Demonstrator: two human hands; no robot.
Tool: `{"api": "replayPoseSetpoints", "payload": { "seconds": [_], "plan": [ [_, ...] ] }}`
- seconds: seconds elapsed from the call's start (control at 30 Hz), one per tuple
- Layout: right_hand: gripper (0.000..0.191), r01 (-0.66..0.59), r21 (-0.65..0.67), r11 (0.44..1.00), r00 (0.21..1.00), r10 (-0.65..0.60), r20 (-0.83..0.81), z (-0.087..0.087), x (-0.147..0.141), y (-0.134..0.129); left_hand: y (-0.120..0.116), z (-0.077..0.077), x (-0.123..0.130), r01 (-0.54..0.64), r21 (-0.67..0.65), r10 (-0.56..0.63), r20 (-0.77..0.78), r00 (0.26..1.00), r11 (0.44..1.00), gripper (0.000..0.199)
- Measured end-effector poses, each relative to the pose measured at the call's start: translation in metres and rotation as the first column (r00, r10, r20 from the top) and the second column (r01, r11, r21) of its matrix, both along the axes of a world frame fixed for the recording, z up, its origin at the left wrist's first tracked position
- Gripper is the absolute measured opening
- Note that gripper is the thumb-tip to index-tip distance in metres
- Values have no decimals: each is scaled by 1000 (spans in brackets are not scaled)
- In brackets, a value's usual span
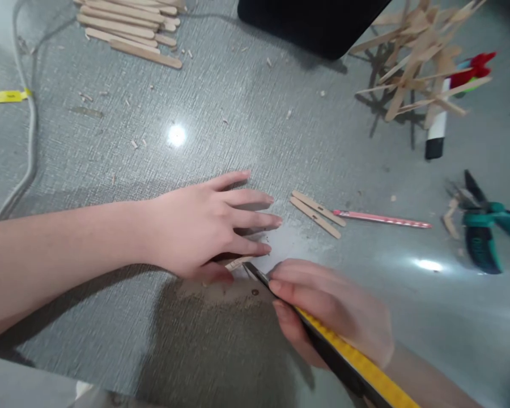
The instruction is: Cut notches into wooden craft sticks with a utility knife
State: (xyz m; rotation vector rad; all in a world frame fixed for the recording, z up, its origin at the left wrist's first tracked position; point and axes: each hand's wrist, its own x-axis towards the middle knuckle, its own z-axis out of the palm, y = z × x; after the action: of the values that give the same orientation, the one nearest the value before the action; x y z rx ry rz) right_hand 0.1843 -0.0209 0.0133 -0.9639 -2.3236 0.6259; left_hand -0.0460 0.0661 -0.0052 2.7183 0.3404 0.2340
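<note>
My left hand [212, 224] lies spread on the grey table, palm down. Under its thumb and little-finger side shows part of a wooden craft stick [238, 262], mostly hidden by the hand. My right hand [323, 306], slightly blurred, is closed around a yellow and black utility knife [344, 351]. The knife's blade tip meets the end of that stick. Just right of my left fingertips lie two craft sticks [317, 214] with small dark slots in their middles. A pink pencil [382, 219] touches them on the right.
Loose craft sticks [123, 25] are piled at the top left. A black object [310, 22] stands at the top, beside a stick structure [420, 62] and a white marker [437, 124]. Teal-handled pliers [482, 226] lie at right, a grey cable [30, 130] at left.
</note>
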Motion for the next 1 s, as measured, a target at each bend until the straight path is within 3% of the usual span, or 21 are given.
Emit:
{"api": "replayPoseSetpoints", "payload": {
  "seconds": [0.57, 0.67, 0.8, 1.0],
  "plan": [
    [43, -65, -17, 998, 998, 64, -21, 1, -5, -1, -2, -5, 1, -2, 12, 2, 45, 999, 1000, 56],
    [43, -78, -73, 994, 996, 73, -59, 1, -6, -3, -3, -4, 2, 1, 8, -1, 24, 1000, 1000, 55],
    [27, -111, -241, 964, 992, 93, -84, 1, -8, -6, -4, -2, 3, -23, -2, 23, 58, 998, 1000, 51],
    [26, -61, -359, 931, 991, 14, -132, -2, -5, -10, -5, -3, 3, -37, -30, 37, -8, 999, 999, 53]
  ]
}}
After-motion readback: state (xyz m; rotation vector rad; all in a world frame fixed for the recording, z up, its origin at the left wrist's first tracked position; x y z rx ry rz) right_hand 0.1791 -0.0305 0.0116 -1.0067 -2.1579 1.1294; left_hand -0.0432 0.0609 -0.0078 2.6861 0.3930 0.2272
